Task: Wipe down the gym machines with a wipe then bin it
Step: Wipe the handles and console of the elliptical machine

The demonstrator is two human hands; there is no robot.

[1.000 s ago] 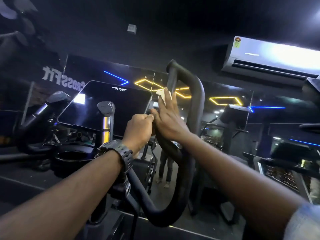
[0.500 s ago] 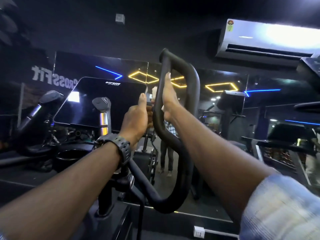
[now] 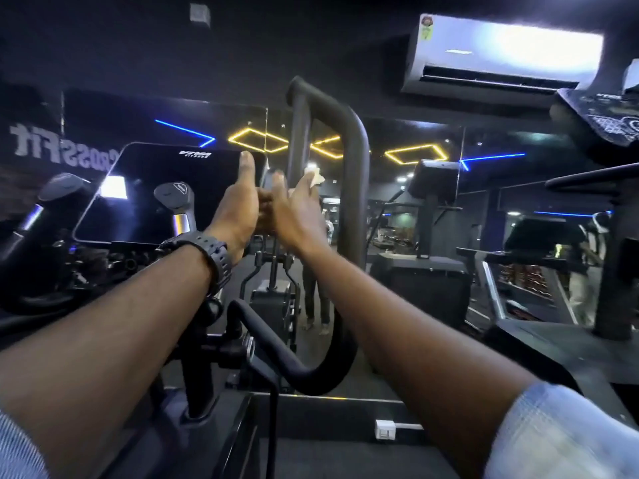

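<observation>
Both arms reach forward toward the black looped handle (image 3: 349, 174) of a gym machine. The left hand (image 3: 238, 205), wrist wearing a black watch (image 3: 207, 250), is raised with fingers straight and thumb up, holding nothing that can be seen. Just beside it at its 3 o'clock, the right hand (image 3: 297, 212) pinches a small white wipe (image 3: 314, 176) at its fingertips, close in front of the handle's left bar; whether the wipe touches the bar cannot be told. At 9 o'clock of the hands sits a dark console screen (image 3: 162, 195) with a small white logo along its top edge, too blurred to read. Far left, mirrored white lettering (image 3: 58, 150) reads "CROSSFit" reversed. At 1 o'clock, high on the wall, hangs a white air conditioner (image 3: 501, 60) bearing a sticker label that cannot be read.
</observation>
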